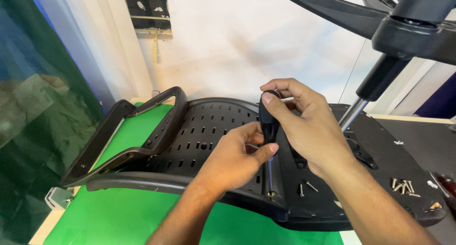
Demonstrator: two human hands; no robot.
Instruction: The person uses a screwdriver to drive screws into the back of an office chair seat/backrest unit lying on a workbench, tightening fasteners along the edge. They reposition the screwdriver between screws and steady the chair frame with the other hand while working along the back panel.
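Here, two hands (266,140), one screwdriver (269,124), two loose screws (306,188)

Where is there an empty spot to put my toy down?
Bare green tabletop lies in front of the black chair back, left of the left hand. It is crowded near the loose screws and the screwdriver.

A plain white wall (247,40) fills the back of the view, evenly lit. High on it, towards the left, sits a small dark window (146,9) with a pale frame. A green sheet (33,107) hangs along the left edge. Below, a bright green mat (118,216) covers a light wooden table (47,228), reaching almost to its left edge.
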